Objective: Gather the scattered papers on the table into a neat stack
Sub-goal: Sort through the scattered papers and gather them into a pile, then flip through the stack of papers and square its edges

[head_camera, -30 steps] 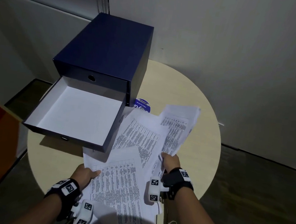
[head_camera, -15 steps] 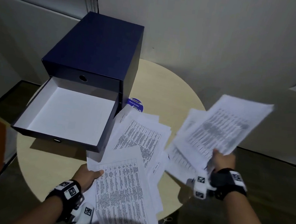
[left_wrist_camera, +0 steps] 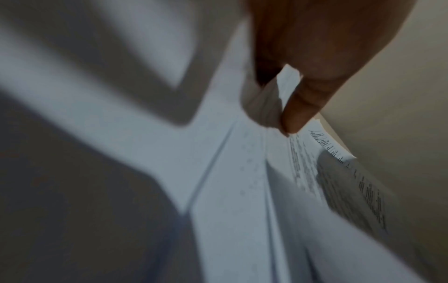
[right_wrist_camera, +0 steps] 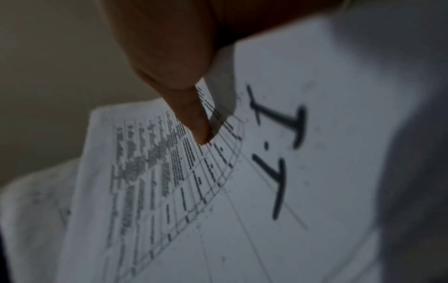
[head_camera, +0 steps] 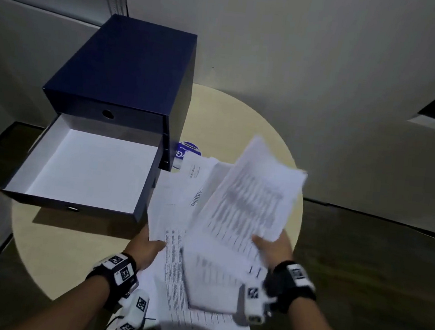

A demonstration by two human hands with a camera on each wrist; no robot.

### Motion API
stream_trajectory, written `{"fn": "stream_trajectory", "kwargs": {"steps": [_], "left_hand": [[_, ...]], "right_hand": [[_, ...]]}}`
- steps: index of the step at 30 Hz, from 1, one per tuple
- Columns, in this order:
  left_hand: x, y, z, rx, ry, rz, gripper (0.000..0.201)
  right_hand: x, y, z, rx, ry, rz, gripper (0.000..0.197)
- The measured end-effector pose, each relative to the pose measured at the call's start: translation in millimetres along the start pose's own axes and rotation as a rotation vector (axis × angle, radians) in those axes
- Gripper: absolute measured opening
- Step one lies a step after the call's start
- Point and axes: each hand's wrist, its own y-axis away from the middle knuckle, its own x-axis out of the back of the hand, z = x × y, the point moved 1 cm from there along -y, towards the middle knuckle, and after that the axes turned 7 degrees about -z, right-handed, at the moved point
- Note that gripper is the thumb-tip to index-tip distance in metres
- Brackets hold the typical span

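Printed white papers (head_camera: 179, 214) lie overlapping on the round beige table (head_camera: 242, 124), to the right of the open drawer. My left hand (head_camera: 148, 246) pinches the left edge of the lower sheets (left_wrist_camera: 298, 157), thumb on top. My right hand (head_camera: 269, 248) holds a blurred bundle of sheets (head_camera: 250, 203) raised above the pile, thumb pressed on the printed side (right_wrist_camera: 169, 162). The bundle hides much of the pile beneath it.
A dark blue drawer box (head_camera: 129, 75) stands at the table's back left, its lower drawer (head_camera: 89, 173) pulled out and white inside. A blue-and-white round label (head_camera: 185, 153) peeks out beside the box. Dark floor (head_camera: 374, 275) surrounds the table; a wall rises behind.
My right hand swung its bundle out to the right off the table, then back left over the pile. My left hand kept its hold on the pile's left edge.
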Motion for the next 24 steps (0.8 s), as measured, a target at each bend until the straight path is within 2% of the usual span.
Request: {"fn": "stream_trajectory", "kwargs": {"steps": [2, 5, 7, 8, 10, 12, 13, 15, 17, 18, 19, 20, 21, 23, 24], "left_hand": [[-2.7, -0.6, 0.7, -0.018, -0.055, 0.004, 0.053], [-8.4, 1.6, 9.7, -0.02, 0.012, 0.096, 0.047], [-13.6, 3.4, 16.2, -0.043, 0.083, 0.067, 0.045], [-16.8, 3.6, 19.2, -0.056, 0.149, 0.02, 0.043], [-21.9, 1.7, 20.8, -0.037, 0.245, -0.085, 0.046], [-24.0, -4.7, 17.5, -0.033, 0.144, -0.081, 0.063], [-24.4, -7.1, 16.7, -0.039, 0.07, -0.067, 0.066], [-25.8, -9.5, 20.4, -0.055, 0.04, -0.046, 0.064], [-29.0, -2.0, 36.0, -0.087, 0.131, -0.086, 0.059], [-31.9, 4.6, 47.2, -0.113, 0.194, -0.127, 0.058], [-34.5, 12.3, 60.1, -0.141, 0.248, -0.174, 0.059], [-36.7, 20.1, 73.7, -0.173, 0.3, -0.216, 0.061], [-37.8, 24.2, 84.9, -0.218, 0.338, -0.252, 0.062], [-35.0, 39.9, 114.7, -0.308, 0.307, -0.261, 0.059], [-31.0, 46.4, 127.8, -0.364, 0.243, -0.239, 0.055]], "right_hand": [[-24.5, 6.1, 28.0, -0.101, 0.224, -0.042, 0.056], [-43.9, 14.1, 45.5, -0.173, 0.346, -0.036, 0.047], [-44.6, 13.1, 50.3, -0.173, 0.509, 0.027, 0.055], [-44.2, 13.3, 50.6, -0.166, 0.516, 0.039, 0.058], [-48.9, 12.6, 54.0, -0.158, 0.429, -0.049, 0.065], [-53.9, 11.8, 57.1, -0.135, 0.309, -0.202, 0.072], [-53.7, 12.0, 58.3, -0.109, 0.226, -0.227, 0.075], [-45.5, 10.3, 58.8, -0.092, -0.044, -0.142, 0.088], [-33.8, 8.9, 54.2, -0.184, -0.277, -0.022, 0.101], [-27.4, 9.3, 50.9, -0.234, -0.364, -0.021, 0.099], [-23.3, 5.7, 50.0, -0.241, -0.456, -0.051, 0.088], [-17.9, 6.0, 40.7, -0.235, -0.535, -0.111, 0.072], [-12.4, 4.1, 32.5, -0.191, -0.634, -0.189, 0.065], [2.5, 0.0, 13.5, -0.063, -0.72, -0.27, 0.078], [10.3, -2.0, -0.7, 0.014, -0.707, -0.273, 0.072]]}}
